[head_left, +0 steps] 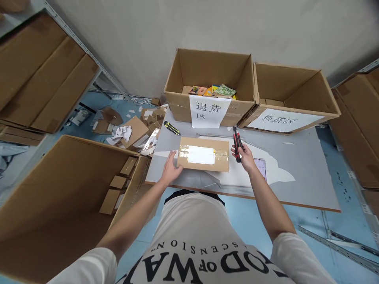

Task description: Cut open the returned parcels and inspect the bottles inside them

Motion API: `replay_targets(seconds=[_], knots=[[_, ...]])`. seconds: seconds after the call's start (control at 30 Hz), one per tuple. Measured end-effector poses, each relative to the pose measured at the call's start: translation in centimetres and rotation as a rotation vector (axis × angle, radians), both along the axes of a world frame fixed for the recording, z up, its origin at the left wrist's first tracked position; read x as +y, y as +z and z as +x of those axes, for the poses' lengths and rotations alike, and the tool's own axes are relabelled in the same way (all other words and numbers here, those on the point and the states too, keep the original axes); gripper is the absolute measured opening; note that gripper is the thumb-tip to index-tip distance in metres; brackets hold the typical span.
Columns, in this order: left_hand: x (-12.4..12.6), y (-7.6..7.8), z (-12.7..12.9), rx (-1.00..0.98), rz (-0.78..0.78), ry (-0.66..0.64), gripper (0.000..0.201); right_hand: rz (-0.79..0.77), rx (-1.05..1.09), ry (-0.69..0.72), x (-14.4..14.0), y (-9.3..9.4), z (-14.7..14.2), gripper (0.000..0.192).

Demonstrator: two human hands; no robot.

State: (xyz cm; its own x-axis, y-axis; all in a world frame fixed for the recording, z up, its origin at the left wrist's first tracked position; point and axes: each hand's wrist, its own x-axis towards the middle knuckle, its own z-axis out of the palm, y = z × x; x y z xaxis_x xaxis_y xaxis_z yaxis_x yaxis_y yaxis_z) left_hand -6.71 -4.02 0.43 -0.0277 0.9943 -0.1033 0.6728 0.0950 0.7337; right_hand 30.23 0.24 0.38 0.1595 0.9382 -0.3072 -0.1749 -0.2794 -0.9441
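A taped cardboard box (203,167) with a white label lies flat on the grey tabletop (308,169) in front of me. My left hand (171,169) is at the box's left end, thumb against its near corner and fingers stretched along the side. To the right of the box, my right hand (244,157) is closed around a red and black utility knife (237,145), its tip pointing away from me. A yellow-green and black utility knife (172,128) lies behind the box to the left. Partly behind my right wrist is a phone (261,166) with its screen lit.
Two large open cartons with paper signs stand along the back: the left carton (177,110) holds colourful packets, beside the right carton (331,106). A big open carton (68,144) with small boxes stands at left. Cardboard scraps (137,132) litter the floor beyond it.
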Motion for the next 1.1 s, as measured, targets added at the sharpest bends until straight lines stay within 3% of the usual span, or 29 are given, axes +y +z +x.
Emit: replay_targets(seconds=[0.13, 0.23, 0.53, 1.1], knots=[[3.0, 2.5, 1.1, 0.325, 0.077, -0.456, 0.090, -0.038, -0.100, 0.019, -4.5, -1.0, 0.7, 0.049], [4.6, 3.2, 2.5, 0.462, 0.118, -0.653, 0.089, -0.085, -0.132, 0.056, -6.8, -1.3, 0.3, 0.052], [4.3, 2.0, 4.9, 0.634, 0.193, -0.608, 0.115, -0.124, -0.045, 0.088, -8.3, -0.4, -0.2, 0.056], [3.3, 2.7, 5.3, 0.652, 0.058, -0.538, 0.109, -0.234, -0.306, 0.278, -10.1, 1.4, 2.2, 0.064]])
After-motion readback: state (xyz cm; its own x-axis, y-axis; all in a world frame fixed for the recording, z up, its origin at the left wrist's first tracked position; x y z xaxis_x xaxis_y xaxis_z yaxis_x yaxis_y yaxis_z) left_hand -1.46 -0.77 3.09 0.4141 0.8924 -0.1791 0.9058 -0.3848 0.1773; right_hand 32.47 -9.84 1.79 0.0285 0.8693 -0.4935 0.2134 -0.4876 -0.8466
